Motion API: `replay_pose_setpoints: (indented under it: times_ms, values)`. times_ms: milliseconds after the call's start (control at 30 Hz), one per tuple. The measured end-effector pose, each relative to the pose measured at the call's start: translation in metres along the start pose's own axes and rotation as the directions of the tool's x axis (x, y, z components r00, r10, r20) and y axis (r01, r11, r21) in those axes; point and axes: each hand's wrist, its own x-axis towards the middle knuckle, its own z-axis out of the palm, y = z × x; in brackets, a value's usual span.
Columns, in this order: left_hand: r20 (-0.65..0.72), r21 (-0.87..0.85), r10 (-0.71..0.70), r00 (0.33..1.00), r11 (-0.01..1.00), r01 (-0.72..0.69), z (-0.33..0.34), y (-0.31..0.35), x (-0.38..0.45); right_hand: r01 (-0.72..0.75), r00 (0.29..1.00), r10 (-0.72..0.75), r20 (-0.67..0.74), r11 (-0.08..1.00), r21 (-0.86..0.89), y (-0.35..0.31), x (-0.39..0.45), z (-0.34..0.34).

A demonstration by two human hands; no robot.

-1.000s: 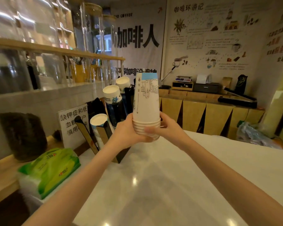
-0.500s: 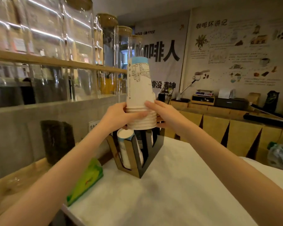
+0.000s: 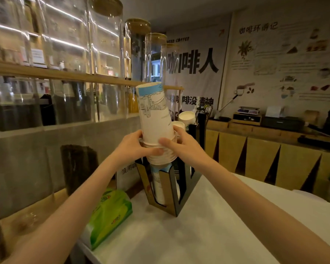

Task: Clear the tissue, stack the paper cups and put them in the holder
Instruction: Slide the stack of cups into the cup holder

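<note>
Left hand point(image 3: 133, 147): fingers curled and clamped on the left side of the stack of paper cups point(image 3: 155, 122), at its ringed rims.
Right hand point(image 3: 179, 145): fingers wrapped around the right side of the same rims, thumb across the front; closed on the stack.
Stack of paper cups: one stack, upside down, leaning slightly left, white with a blue band and line drawing on the top cup; held by both hands directly over the holder's front slot. The number of cups in it cannot be told.
Holder point(image 3: 176, 191): one, black and wood, on the white surface point(image 3: 208, 235); its front slot already has cups inside.
Cups behind the holder: two white tops show by the right hand.
Tissue pack point(image 3: 111, 212): one, green, lying at the left edge of the surface, apart from the holder.
</note>
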Motion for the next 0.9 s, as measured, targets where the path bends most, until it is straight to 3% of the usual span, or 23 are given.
replay_pose_setpoints:
  times_ms: [400, 600, 800, 900]
  values:
    - [0.049, 0.093, -0.017, 0.999, 0.996, 0.012, 0.013, -0.026, -0.006, -0.081, 0.997, 0.081, 0.003, 0.996, -0.048, 0.027, -0.012, 0.018]
    - [0.029, 0.096, -0.032, 0.999, 0.995, 0.029, 0.018, -0.029, -0.015, -0.204, 0.977, 0.210, -0.045, 0.972, 0.119, 0.035, -0.012, 0.022]
    - [-0.062, 0.012, -0.022, 0.998, 1.000, 0.023, 0.020, -0.029, -0.026, -0.420, 0.897, 0.441, -0.033, 0.873, 0.248, 0.050, -0.009, 0.029]
    - [-0.073, 0.070, 0.002, 0.997, 0.998, 0.003, 0.026, -0.025, -0.030, -0.516, 0.837, 0.548, 0.002, 0.786, 0.341, 0.058, -0.011, 0.031]
